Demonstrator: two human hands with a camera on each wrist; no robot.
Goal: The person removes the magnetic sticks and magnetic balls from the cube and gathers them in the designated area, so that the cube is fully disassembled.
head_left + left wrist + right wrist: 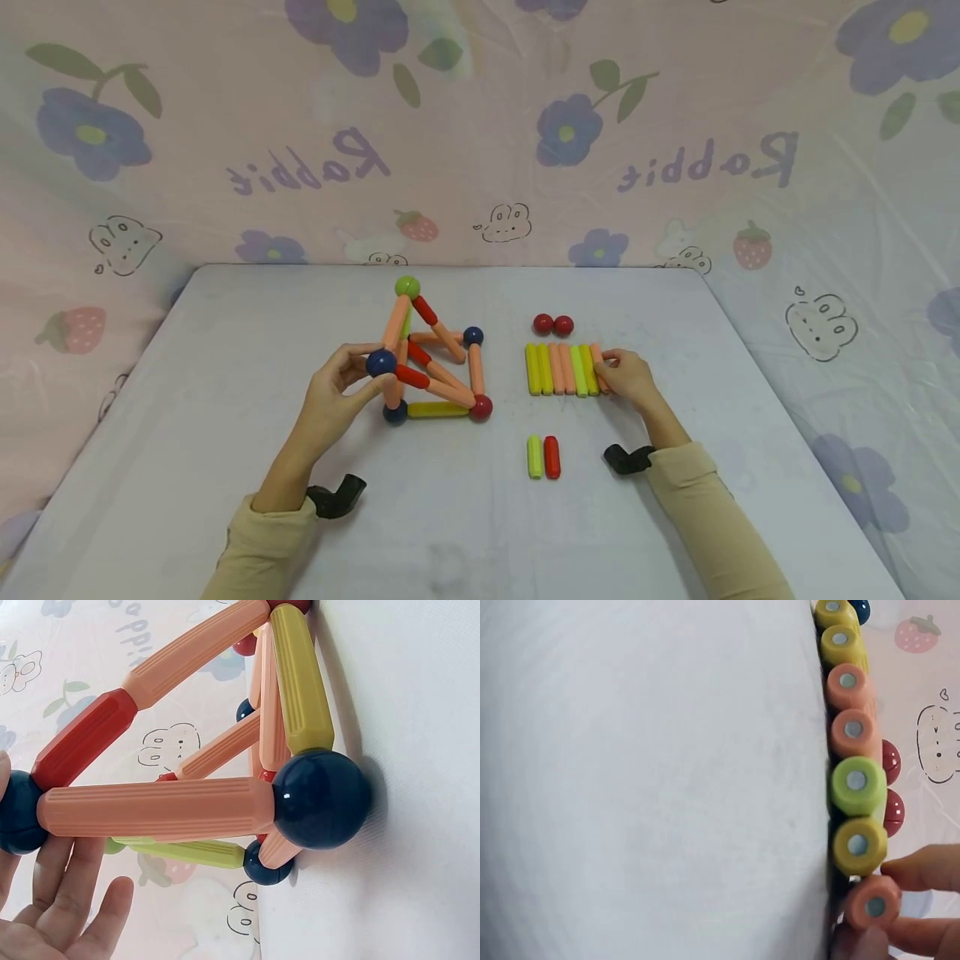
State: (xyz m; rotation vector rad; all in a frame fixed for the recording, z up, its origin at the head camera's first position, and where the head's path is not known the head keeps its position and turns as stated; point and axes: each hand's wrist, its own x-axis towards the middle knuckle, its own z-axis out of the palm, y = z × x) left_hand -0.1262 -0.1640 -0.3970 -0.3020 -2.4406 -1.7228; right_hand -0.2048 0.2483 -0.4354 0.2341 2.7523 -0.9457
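My left hand (335,398) holds a dark blue ball (382,362) at an upper corner of a frame of magnetic rods and balls. From that ball a peach rod (157,808) leads down to another blue ball (322,799) on the table. A red rod (412,377) and a peach rod join it toward the red ball (482,407). The green ball (407,287) tops the frame. At the right end of a row of rods, my right hand (632,379) pinches a peach rod (874,900), which sits beside a yellow rod (860,846).
Behind the row lie two red balls (553,325). A light green rod (534,457) and a red rod (552,457) lie nearer the front of the white table (450,533). A patterned curtain (465,125) stands behind and at both sides.
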